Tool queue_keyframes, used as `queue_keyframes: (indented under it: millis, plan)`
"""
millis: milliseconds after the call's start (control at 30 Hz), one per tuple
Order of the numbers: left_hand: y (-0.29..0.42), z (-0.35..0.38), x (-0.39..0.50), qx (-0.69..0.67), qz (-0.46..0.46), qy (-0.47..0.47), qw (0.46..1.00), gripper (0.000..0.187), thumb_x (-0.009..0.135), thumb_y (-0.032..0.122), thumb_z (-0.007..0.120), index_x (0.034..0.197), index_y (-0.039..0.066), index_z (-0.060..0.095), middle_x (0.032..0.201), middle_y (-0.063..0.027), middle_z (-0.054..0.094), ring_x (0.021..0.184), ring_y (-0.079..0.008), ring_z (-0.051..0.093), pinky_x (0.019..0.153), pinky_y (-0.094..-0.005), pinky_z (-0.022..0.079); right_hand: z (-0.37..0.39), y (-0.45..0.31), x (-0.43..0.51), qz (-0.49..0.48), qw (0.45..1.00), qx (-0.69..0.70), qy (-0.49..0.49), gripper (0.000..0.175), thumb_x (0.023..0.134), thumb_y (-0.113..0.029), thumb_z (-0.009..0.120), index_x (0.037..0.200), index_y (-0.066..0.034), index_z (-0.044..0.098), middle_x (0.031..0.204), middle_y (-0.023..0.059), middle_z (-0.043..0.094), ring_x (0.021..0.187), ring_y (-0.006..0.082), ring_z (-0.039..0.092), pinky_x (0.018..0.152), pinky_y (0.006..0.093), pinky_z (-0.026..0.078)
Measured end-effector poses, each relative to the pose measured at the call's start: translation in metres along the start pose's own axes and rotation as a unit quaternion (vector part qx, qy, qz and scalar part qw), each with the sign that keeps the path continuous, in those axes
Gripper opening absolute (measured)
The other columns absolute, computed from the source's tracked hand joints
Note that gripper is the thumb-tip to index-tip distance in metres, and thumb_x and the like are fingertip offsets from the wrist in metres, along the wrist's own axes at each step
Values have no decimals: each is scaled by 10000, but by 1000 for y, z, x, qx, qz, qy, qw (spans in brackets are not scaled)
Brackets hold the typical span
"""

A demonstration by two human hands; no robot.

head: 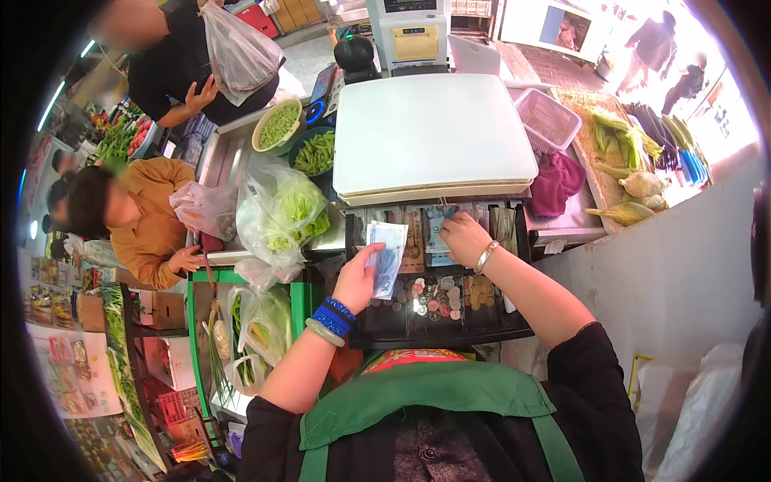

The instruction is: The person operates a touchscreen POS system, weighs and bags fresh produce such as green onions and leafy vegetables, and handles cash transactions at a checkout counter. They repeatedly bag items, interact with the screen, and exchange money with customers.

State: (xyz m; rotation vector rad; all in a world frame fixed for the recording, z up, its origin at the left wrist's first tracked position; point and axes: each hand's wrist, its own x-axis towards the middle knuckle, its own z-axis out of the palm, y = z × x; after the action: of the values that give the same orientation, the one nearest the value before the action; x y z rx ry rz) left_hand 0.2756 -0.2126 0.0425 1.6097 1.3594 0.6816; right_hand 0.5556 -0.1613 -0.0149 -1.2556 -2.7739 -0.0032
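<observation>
Banknotes (388, 256) are pinched in my left hand (356, 277), which hovers over the left part of a black cash drawer (443, 333). My right hand (464, 238) reaches into a note compartment, its fingers at a blue banknote (436, 232); whether they grip it I cannot tell. Brown banknotes (413, 241) lie in the compartment between my two hands. Coins (435, 298) of silver colour fill the front middle trays, and gold-coloured coins (479, 291) sit to their right. The drawer stands pulled out beneath a white scale platform (435, 132).
Bagged lettuce (289, 211) and bowls of green beans (314, 152) stand left of the scale. Two people face the counter at left, one holding a plastic bag (238, 54). To the right are a pink basket (548, 119), a purple cloth (555, 184) and corn (641, 184).
</observation>
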Motion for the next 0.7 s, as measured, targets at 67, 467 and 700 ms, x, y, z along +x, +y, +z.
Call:
queue_keyframes:
  millis: [67,467,700]
  plan:
    - [2,0,0,31,-7,-9,999,443,855,-89,450,1255,59,572,991,-82,643,807,-108,565,751,-236,465,2,2,2,3,1000,2,-9,138,776,-183,619,831,-65,664,941,101,629,945,281,597,952,382,418]
    - [7,75,83,114,-53,-178,976,367,811,2,514,1153,15,647,1049,-212,679,955,-284,666,857,-344,504,-24,-12,-5,81,962,75,248,169,746,-28,551,911,6,563,963,167,594,914,325,597,874,403,481]
    - [12,129,113,337,145,-95,925,214,821,106,571,1017,57,643,987,-207,663,922,-379,640,787,-442,523,-34,-17,-11,75,957,84,266,173,762,-28,545,930,9,556,972,162,594,914,320,596,871,398,479]
